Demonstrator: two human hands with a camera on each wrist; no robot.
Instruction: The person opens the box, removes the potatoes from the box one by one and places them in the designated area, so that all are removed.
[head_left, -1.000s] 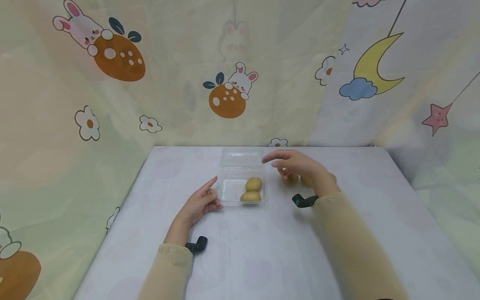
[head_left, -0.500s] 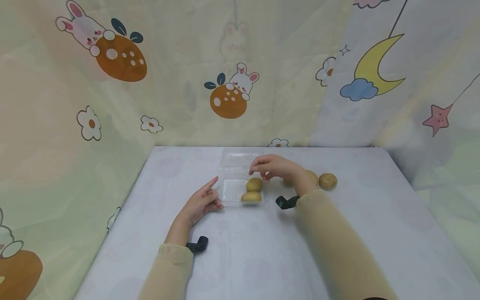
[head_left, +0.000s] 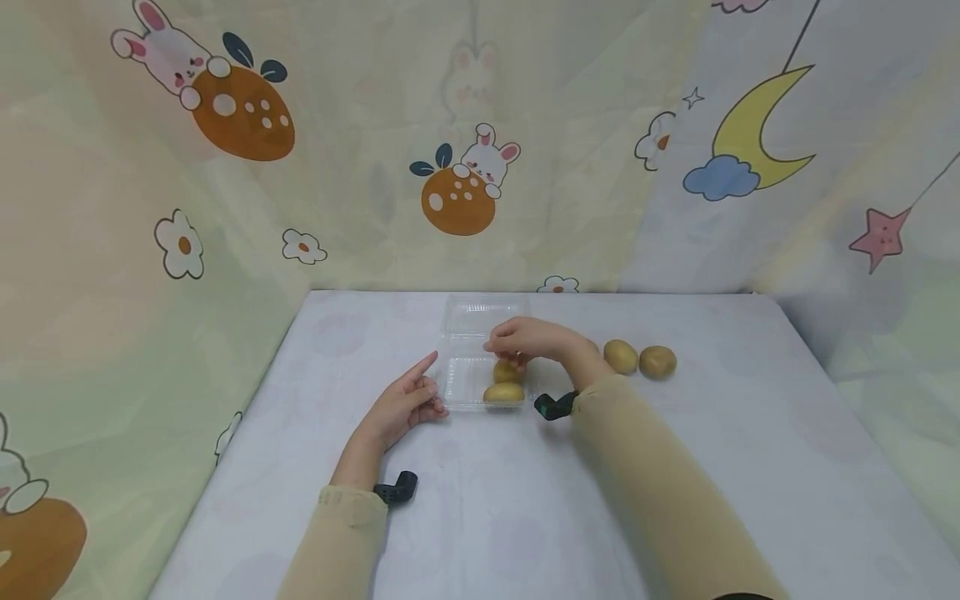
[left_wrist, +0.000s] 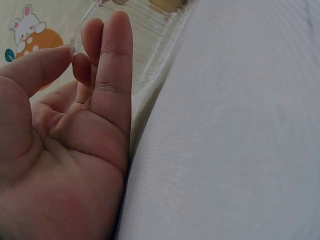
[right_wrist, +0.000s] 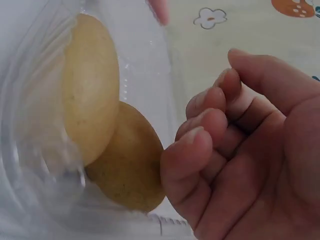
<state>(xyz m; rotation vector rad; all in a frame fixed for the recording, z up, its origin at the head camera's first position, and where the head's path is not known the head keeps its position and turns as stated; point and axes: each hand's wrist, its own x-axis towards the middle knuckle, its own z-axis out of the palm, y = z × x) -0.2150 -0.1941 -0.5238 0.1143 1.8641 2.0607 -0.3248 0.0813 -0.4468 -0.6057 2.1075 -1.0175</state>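
Note:
A clear plastic clamshell container (head_left: 467, 385) lies with its lid folded back, two potatoes inside its right half. One potato (head_left: 503, 394) is nearer the front wall; the other potato (head_left: 507, 372) is partly covered by my right hand (head_left: 528, 340) in the head view. That hand holds nothing; its fingers are loosely curled, the little finger right at the potato in the right wrist view. At the container's left edge, my left hand (head_left: 403, 407) pinches the plastic rim between thumb and a finger, index finger stretched forward.
Outside the container to the right sit a potato (head_left: 621, 357), another potato (head_left: 657, 362), and a third mostly behind my right wrist. A white cloth covers the table (head_left: 465, 500). Patterned curtain (head_left: 360, 150) stands behind and at both sides.
My right hand has moved left from above the loose potatoes to over the container, its fingers curling in more, uncovering the potatoes at right. The left hand has stayed in place.

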